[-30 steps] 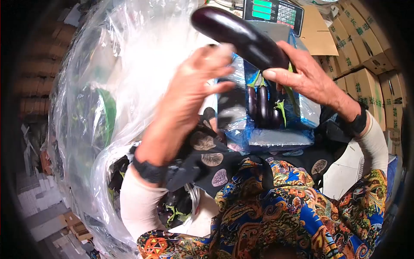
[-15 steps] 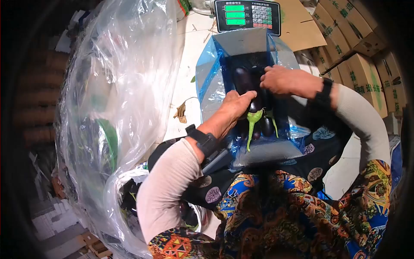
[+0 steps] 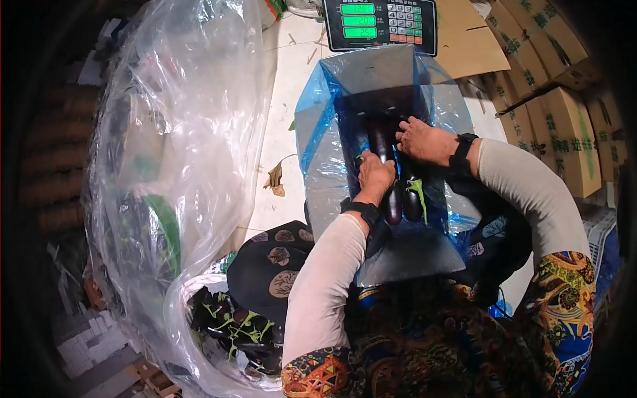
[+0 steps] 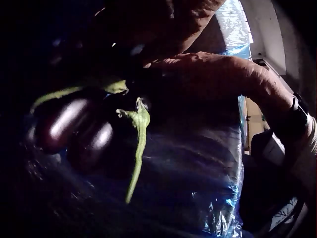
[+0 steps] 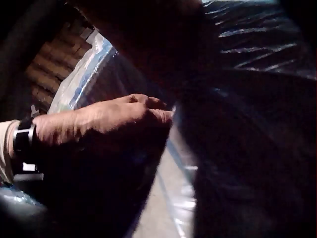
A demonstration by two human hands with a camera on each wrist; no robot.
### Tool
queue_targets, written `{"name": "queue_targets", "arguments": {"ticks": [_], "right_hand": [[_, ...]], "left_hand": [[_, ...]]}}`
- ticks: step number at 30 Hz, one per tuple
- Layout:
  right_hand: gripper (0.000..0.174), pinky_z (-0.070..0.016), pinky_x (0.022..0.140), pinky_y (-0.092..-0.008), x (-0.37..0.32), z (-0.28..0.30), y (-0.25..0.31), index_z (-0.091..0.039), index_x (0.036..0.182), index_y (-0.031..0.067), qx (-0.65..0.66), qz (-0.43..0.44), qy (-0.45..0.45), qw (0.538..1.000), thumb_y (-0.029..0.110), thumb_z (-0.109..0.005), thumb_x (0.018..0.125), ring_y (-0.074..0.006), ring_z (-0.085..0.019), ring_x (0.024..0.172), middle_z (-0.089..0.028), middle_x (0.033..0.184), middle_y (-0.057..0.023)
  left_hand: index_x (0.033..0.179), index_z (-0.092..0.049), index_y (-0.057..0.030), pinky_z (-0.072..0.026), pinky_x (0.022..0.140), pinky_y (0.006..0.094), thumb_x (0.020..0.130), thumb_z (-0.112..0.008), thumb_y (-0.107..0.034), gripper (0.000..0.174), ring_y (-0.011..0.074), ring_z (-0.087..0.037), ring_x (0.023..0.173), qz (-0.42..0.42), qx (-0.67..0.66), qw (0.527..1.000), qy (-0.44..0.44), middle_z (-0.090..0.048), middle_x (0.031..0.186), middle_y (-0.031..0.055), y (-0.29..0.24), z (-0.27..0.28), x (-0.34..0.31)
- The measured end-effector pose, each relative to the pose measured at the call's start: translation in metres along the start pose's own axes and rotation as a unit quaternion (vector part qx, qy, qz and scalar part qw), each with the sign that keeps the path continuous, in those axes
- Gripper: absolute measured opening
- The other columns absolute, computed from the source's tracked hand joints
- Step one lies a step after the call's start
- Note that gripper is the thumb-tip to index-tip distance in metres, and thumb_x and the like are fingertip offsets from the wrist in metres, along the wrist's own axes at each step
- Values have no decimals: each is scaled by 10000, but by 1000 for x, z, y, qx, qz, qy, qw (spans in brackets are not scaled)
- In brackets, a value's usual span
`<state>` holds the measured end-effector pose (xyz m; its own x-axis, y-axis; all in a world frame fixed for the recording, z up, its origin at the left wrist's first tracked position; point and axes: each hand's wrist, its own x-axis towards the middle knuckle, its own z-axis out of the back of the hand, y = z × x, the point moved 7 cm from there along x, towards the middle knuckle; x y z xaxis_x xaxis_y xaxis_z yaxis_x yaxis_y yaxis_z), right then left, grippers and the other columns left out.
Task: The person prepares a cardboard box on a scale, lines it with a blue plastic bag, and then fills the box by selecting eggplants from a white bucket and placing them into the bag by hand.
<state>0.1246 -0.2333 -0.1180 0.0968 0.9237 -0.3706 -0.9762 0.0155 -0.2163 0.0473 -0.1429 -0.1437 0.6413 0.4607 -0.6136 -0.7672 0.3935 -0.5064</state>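
Note:
A long dark purple eggplant (image 3: 379, 136) lies lengthwise in a box lined with blue plastic film (image 3: 318, 93). My left hand (image 3: 376, 176) grips its near end, with a speck of green beside the fingers. Across from it, my right hand (image 3: 428, 141) reaches in over the right side, fingers bent down among the dark eggplants; shadow hides the fingertips, so I cannot tell what they hold. Closer to my body, another eggplant (image 3: 393, 204) lies beside one with a green stem (image 3: 417, 189). In the left wrist view, two glossy eggplant ends (image 4: 64, 124) and a green stem (image 4: 140, 144) show.
Behind the box stands a digital scale display (image 3: 379, 25). A large clear plastic sheet (image 3: 199, 99) covers the left side, near a dry leaf (image 3: 274, 180). A white-lined container of eggplants (image 3: 239, 331) sits lower left. Printed cartons (image 3: 564, 132) are stacked at right.
One second ago my right hand held a large eggplant above the box. It went down into the box, and both hands are now inside. The view shifted, showing the container at lower left.

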Motion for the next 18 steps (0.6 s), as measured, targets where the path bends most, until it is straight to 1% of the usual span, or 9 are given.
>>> {"name": "queue_targets", "arguments": {"ticks": [6, 7, 10, 11, 14, 15, 16, 17, 18], "right_hand": [[204, -427, 769, -350, -7, 12, 6, -705, 898, 107, 30, 10, 77, 997, 241, -567, 832, -215, -577, 970, -642, 1000, -75], [199, -445, 764, -366, -3, 12, 7, -696, 889, 90, 40, -14, 92, 995, 230, -568, 828, -220, -575, 986, -637, 1004, -88], [202, -454, 807, -385, 10, 36, 11, -677, 919, 70, 77, -28, -66, 994, 222, -588, 820, -227, -565, 1020, -617, 1067, -98], [447, -435, 881, -412, 13, 31, 12, -557, 1210, 35, 81, -1, -22, 996, 207, -592, 799, -270, -516, 1116, -511, 1300, -159], [604, -427, 907, -415, 10, 13, 15, -452, 1362, 41, 75, 43, -61, 994, 222, -600, 805, -279, -495, 1145, -403, 1441, -164], [696, -423, 913, -413, 9, 12, 13, -370, 1436, 59, 78, 37, 0, 996, 248, -607, 809, -276, -485, 1165, -328, 1509, -142], [664, -428, 898, -402, 11, 12, 15, -397, 1416, 54, 73, 30, 3, 997, 239, -603, 813, -271, -508, 1135, -342, 1501, -151], [633, -434, 884, -390, 12, 11, 16, -423, 1397, 49, 68, 26, 4, 997, 229, -600, 817, -267, -531, 1104, -356, 1493, -159], [602, -440, 869, -379, 12, 9, 18, -449, 1377, 44, 64, 23, 5, 998, 219, -597, 821, -263, -555, 1074, -370, 1485, -167]], "left_hand": [[1243, -427, 16, -466, 959, 442, 761, -757, -250, 642, 413, -567, 1139, -55, 9, 998, 31, -587, 1183, 278, -3, -13, 18], [1214, -485, -5, -470, 958, 438, 759, -766, -303, 612, 398, -580, 1125, -34, 26, 999, 24, -594, 1194, 254, -6, -11, 17], [1274, -449, -9, -456, 987, 435, 758, -743, -254, 643, 390, -567, 1152, -28, 28, 999, 10, -584, 1219, 246, -9, -16, 16], [1271, -437, 12, -460, 978, 429, 756, -731, -224, 638, 389, -574, 1138, -52, 23, 998, 3, -594, 1193, 251, -10, -15, 15], [1280, -417, 56, -460, 970, 415, 757, -695, -171, 634, 383, -582, 1123, -111, 25, 993, -16, -613, 1147, 260, -11, -16, 10], [1295, -420, 59, -453, 979, 413, 763, -685, -180, 641, 378, -575, 1135, -125, 37, 991, -24, -610, 1153, 259, -16, -17, 5], [1310, -423, 62, -446, 988, 411, 768, -675, -188, 647, 373, -569, 1146, -137, 48, 989, -33, -607, 1160, 259, -18, -17, 0], [1259, -529, -10, -398, 1050, 402, 754, -687, -258, 585, 369, -535, 1195, -148, 19, 988, -47, -549, 1275, 249, -19, -13, -4], [1183, -604, -24, -395, 1048, 405, 759, -674, -258, 489, 358, -533, 1198, -157, -5, 988, 12, -580, 1228, 251, -21, -14, -3]]}}
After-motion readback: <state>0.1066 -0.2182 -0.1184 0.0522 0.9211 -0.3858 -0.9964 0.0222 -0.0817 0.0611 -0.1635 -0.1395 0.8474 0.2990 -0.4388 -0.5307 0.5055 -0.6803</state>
